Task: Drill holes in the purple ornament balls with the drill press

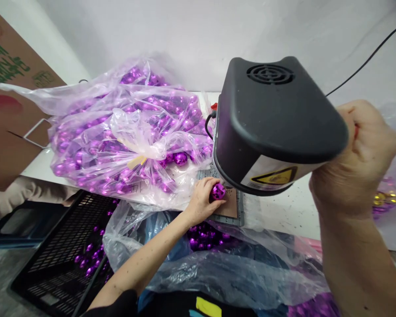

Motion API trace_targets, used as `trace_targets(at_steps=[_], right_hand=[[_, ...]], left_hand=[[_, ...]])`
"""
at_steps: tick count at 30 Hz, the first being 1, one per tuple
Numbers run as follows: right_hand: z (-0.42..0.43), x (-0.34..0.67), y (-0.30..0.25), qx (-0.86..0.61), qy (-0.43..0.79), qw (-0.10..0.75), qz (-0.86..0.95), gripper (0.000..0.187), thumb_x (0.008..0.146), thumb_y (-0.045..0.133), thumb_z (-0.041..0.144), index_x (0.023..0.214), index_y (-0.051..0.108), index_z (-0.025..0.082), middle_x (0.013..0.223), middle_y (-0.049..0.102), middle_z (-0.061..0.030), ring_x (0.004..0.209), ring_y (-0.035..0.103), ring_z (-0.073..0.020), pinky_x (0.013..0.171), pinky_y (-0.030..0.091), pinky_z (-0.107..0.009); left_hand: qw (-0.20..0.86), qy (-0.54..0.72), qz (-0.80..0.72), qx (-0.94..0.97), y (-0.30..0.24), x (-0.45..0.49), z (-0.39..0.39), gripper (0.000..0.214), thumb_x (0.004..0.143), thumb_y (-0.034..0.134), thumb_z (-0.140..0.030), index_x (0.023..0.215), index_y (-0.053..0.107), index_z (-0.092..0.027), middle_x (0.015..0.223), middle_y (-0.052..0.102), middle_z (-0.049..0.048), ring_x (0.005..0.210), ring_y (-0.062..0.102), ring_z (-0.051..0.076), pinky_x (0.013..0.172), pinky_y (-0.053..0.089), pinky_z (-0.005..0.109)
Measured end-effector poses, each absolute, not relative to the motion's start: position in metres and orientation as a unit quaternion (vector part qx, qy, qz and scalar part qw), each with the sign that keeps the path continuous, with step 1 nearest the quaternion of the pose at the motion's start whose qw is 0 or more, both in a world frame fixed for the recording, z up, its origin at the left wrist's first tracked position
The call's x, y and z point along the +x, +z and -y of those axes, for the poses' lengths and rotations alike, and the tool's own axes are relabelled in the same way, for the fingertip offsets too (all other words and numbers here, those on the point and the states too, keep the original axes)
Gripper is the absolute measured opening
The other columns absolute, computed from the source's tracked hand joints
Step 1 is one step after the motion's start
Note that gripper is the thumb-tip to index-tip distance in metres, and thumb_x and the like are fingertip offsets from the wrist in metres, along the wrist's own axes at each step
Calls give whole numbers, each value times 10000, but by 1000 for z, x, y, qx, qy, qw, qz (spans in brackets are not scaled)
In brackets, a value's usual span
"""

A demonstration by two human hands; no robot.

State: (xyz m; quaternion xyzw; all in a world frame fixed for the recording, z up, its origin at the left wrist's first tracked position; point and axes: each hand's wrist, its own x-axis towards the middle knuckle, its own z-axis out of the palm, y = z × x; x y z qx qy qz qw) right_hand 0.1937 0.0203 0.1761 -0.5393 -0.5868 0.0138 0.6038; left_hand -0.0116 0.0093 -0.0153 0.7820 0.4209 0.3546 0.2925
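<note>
Thumb and fingers of my left hand [203, 200] are closed on a shiny purple ball ornament [218, 191]. The ball is held at the lower edge of a black machine housing [277, 114], over a grey base plate [240, 211] with a brown pad [229, 204]. The housing has a round vent on top and a yellow warning label [275, 176]. My right hand [363, 149] is raised at the housing's right side, closed in a fist. What it grips is hidden, though a bit of red shows between the fingers.
A big clear bag [135, 132] of purple balls lies left on the white table [284, 215]. Below, an open plastic bag [237, 268] holds more balls. A black crate [53, 264] with balls stands lower left, a cardboard box [13, 132] behind. A cable [366, 64] runs right.
</note>
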Motion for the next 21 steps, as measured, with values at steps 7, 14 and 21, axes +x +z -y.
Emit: trace_targets(at_steps=[7,14,21], right_hand=[[-19,193,178,-546,1,594,591,609,892,456,675,738,517,88,658,354,-3,640,329,20,551,235,-129],[-19,192,177,-546,7,600,585,628,881,458,699,738,521,91,656,355,-6,646,319,12,565,229,-143],[-18,193,176,-548,6,604,579,493,923,499,566,764,524,100,684,394,-10,652,349,9,581,243,-161]], left_hand=[[234,257,-413,842,-4,-2,-10,262,874,630,-217,1132,588,-201,1214,630,124,1179,545,311,1030,410,494],[289,318,-410,804,-8,0,-2,356,950,568,-351,1264,523,-191,1266,615,127,1182,543,283,1061,397,471],[340,351,-433,757,-18,3,-1,437,853,695,-393,1222,575,-191,1183,637,125,1153,566,298,1052,418,483]])
